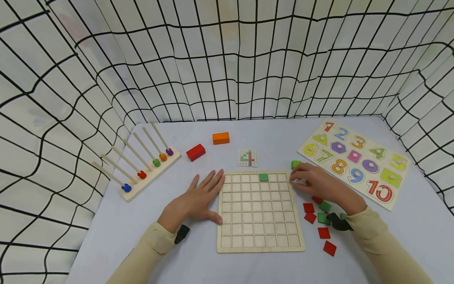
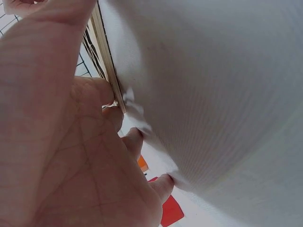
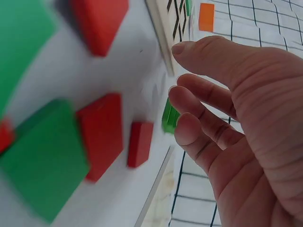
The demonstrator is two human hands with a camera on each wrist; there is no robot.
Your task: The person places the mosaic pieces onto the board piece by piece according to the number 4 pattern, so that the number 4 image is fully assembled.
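Observation:
A wooden grid board [image 1: 260, 251] lies flat in the middle of the table, with one green square tile [image 1: 264, 177] in its top row. My left hand [image 1: 200, 199] rests with fingers spread against the board's left edge; the left wrist view shows its palm side. By the board's upper right corner is my right hand [image 1: 312, 179], its fingers loosely bent. In the right wrist view its thumb and fingers stand apart with nothing visible between them. Just beyond the fingertips sits a green block [image 3: 170, 117]. Loose red tiles [image 1: 324, 233] and green tiles [image 1: 323, 218] lie below that hand.
Above the board lies a small pattern card [image 1: 247, 157]. A red block [image 1: 196, 152] and an orange block [image 1: 221, 138] sit at the back left, near a peg stand [image 1: 150, 173] with beads. At right is a number puzzle [image 1: 354, 161]. Black netting surrounds the table.

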